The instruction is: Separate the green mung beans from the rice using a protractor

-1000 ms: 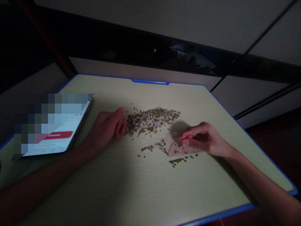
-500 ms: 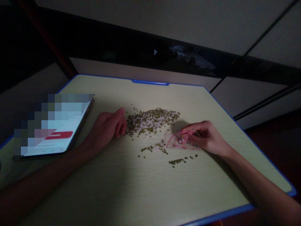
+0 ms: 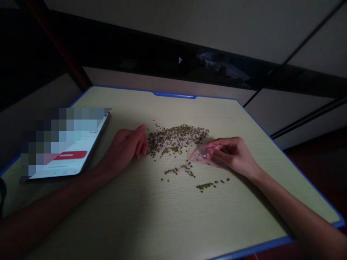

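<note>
My right hand (image 3: 238, 156) pinches a clear pink protractor (image 3: 198, 154) between thumb and fingers. It is tilted, with its curved edge towards the lower right of a pile of small green beans mixed with white grains (image 3: 179, 138). My left hand (image 3: 127, 147) lies loosely curled at the pile's left edge, fingers folded in, and nothing shows in it. Nearer to me are a small scatter of beans and grains (image 3: 180, 169) and a short row of green beans (image 3: 205, 186).
A tablet (image 3: 84, 164) with a lit screen, partly pixelated, stands on the left of the pale table (image 3: 162, 224). The table has a blue rim and a blue handle (image 3: 175, 95) at the far edge. Behind it are cabinet fronts with a dark glossy band (image 3: 151, 61).
My right hand has tilted the protractor and shifted it slightly up and left towards the pile. My left hand keeps its place by the pile. The whole view has moved a little.
</note>
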Demonstrator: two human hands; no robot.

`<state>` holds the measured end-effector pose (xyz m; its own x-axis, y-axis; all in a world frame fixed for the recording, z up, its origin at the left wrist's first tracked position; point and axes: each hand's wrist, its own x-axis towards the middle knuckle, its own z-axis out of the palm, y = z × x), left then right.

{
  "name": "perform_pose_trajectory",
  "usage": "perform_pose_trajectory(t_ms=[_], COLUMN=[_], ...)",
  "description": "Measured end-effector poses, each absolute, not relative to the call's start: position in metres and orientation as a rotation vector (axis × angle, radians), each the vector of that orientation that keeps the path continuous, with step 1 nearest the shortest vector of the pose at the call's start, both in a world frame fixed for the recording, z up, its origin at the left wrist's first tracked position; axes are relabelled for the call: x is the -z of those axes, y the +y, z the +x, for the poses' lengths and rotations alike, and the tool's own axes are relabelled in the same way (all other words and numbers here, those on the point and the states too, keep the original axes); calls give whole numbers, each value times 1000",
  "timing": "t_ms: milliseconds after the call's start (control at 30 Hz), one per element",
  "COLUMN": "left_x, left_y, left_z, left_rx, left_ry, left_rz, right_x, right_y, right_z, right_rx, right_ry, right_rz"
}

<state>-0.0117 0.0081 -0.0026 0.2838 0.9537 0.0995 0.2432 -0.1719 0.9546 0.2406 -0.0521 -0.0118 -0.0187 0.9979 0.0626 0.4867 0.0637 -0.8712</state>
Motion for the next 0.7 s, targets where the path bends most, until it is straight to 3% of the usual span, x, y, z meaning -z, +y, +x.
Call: perform_pose_trajectory(t_ms=[700], left_x=[2], left_y=[8], left_z=[-13], left_rx=[-954], left_ry=[1124], left_rz=[1605], right_x=[1], right_y=[-62], right_z=[258], right_rx=[-943], right_ry=[-1727], right_rz=[-1340])
